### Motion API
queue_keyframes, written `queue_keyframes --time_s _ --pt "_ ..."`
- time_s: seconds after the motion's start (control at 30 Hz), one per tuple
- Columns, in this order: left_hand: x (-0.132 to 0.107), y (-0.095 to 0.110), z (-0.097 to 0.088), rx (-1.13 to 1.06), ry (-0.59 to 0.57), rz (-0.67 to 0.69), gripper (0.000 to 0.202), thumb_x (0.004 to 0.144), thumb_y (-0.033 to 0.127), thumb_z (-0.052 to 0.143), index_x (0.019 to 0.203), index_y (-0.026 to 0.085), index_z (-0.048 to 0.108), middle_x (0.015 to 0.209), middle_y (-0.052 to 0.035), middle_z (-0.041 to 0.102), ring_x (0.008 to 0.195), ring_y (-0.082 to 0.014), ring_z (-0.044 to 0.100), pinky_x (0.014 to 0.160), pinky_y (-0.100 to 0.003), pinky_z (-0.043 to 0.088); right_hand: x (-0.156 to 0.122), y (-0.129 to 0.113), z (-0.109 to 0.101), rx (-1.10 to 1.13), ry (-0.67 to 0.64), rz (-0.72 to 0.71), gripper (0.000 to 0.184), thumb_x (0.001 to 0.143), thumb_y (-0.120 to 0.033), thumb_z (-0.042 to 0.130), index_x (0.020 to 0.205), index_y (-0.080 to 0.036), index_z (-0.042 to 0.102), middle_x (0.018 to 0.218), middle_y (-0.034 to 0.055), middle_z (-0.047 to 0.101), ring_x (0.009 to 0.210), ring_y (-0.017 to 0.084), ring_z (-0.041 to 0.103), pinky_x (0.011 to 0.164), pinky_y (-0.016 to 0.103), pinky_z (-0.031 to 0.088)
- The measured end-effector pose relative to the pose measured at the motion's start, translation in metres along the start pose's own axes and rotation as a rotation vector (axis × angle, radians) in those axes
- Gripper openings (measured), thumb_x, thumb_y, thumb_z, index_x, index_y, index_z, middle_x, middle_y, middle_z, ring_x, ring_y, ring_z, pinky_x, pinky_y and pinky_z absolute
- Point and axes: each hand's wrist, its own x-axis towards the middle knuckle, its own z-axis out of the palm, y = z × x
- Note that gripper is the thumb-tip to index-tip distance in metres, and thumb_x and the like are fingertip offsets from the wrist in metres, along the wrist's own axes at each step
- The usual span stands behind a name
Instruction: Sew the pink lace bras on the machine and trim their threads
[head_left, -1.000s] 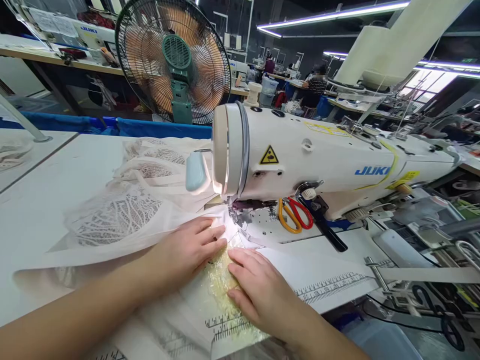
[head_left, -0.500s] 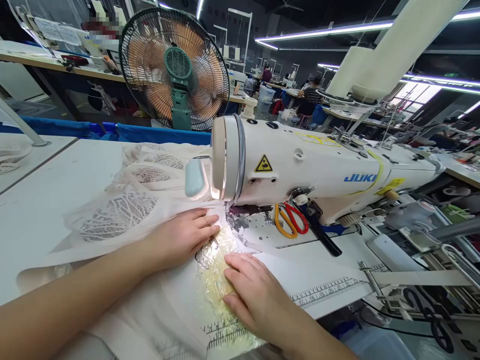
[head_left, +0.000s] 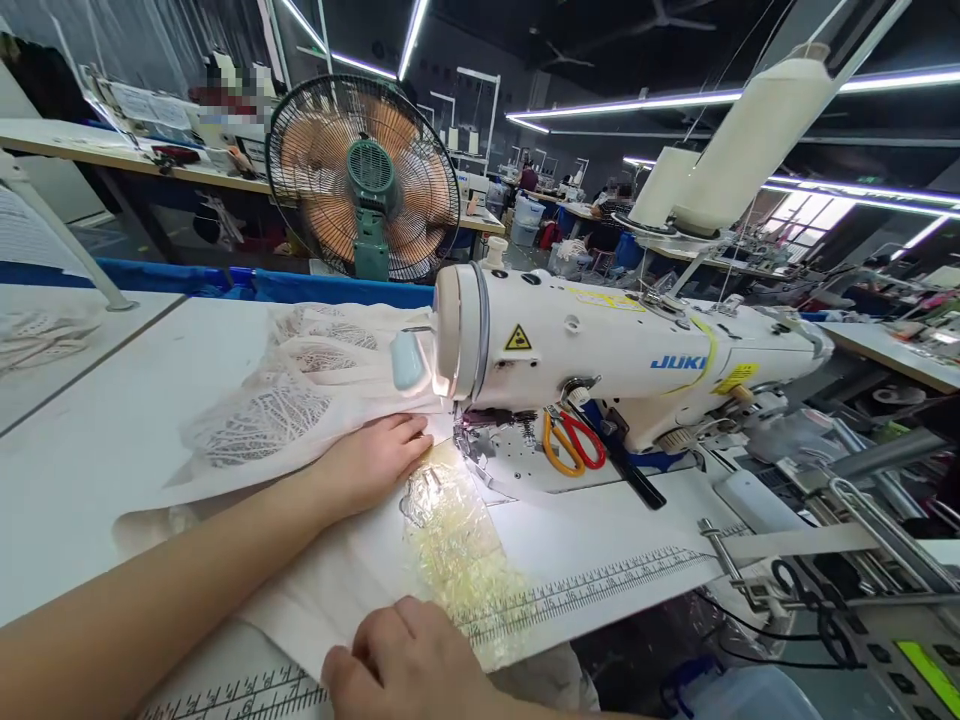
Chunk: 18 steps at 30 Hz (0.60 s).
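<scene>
My left hand (head_left: 379, 462) lies with its fingers stretched out on thin off-white fabric (head_left: 322, 570), just left of the needle area of a white sewing machine (head_left: 585, 340). My right hand (head_left: 412, 650) is at the front of the table, its fingers curled on the fabric's near edge; the fingertips are partly hidden. Between the hands and the machine lies a strip of crinkled, clear yellowish film or tape (head_left: 457, 540) on the tabletop. Lace panels (head_left: 262, 425) of the fabric spread out behind my left forearm.
Scissors with orange and red handles (head_left: 574, 442) rest on the machine bed beside a black-handled tool (head_left: 637, 475). A printed ruler scale (head_left: 600, 585) runs along the table's front edge. A large fan (head_left: 367, 180) stands behind the table. Thread cones (head_left: 750, 150) rise at right.
My right hand has left the yellowish film and moved down and left to the fabric's near edge. My left hand stays by the needle. The view has shifted slightly.
</scene>
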Motion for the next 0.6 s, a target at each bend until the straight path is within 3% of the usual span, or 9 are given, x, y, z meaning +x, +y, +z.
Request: queue_keyframes --time_s 0.13,0.23,0.3,0.4,0.5,0.6 --pt "-0.047 0.010 -0.009 0.080 0.036 -0.084 0.046 0.081 -0.002 0.033 0.114 0.010 0.062 0.124 -0.0161 0.060 0.111 -0.0299 0.056 0.088 -0.042 0.049 -0.010 0.007 -0.011 0.001 -0.235 -0.005 0.014 0.065 -0.023 0.067 0.074 -0.018 0.058 0.072 0.0054 0.060 0.060 0.018 0.052 0.044 0.026 0.035" --pt "-0.092 0.011 -0.019 0.243 0.138 -0.202 0.050 0.082 -0.001 0.029 0.122 0.012 0.056 0.128 -0.0170 0.056 0.116 -0.0333 0.052 0.094 -0.052 0.041 -0.018 0.024 -0.037 0.034 -0.314 -0.010 0.013 0.065 -0.013 0.061 0.075 -0.020 0.059 0.076 0.0019 0.062 0.063 0.016 0.054 0.048 0.025 0.034" --pt "-0.113 0.004 -0.029 0.275 0.094 -0.315 0.049 0.082 0.001 0.029 0.122 0.012 0.056 0.119 -0.0175 0.062 0.110 -0.0336 0.056 0.094 -0.054 0.039 -0.019 0.033 -0.054 0.032 -0.327 -0.007 0.016 0.063 -0.008 0.056 0.073 -0.020 0.058 0.073 0.0011 0.062 0.062 0.016 0.054 0.048 0.025 0.033" --pt "-0.125 -0.014 -0.050 0.087 -0.064 -0.471 0.045 0.082 0.004 0.030 0.114 0.012 0.060 0.105 -0.0125 0.068 0.096 -0.0273 0.062 0.089 -0.044 0.045 -0.017 0.041 -0.078 0.078 -0.265 0.034 0.018 0.067 -0.005 0.047 0.074 -0.019 0.056 0.071 0.0022 0.063 0.061 0.017 0.055 0.051 0.025 0.035" --pt "-0.121 -0.031 -0.076 -0.207 -0.083 -0.601 0.038 0.086 0.018 0.032 0.113 0.019 0.059 0.103 -0.0036 0.069 0.087 -0.0203 0.064 0.072 -0.030 0.051 -0.017 0.052 -0.109 0.263 -0.203 0.099 0.017 0.082 -0.011 0.040 0.081 -0.020 0.055 0.071 0.0020 0.062 0.062 0.015 0.056 0.054 0.023 0.040" --pt "-0.113 -0.046 -0.090 -0.635 -0.178 -0.595 0.035 0.087 0.032 0.034 0.110 0.022 0.059 0.088 0.0023 0.071 0.073 -0.0147 0.064 0.059 -0.023 0.050 -0.014 0.066 -0.139 0.425 -0.236 0.187 0.016 0.089 -0.016 0.040 0.085 -0.021 0.055 0.072 0.0002 0.061 0.063 0.014 0.056 0.056 0.021 0.043"
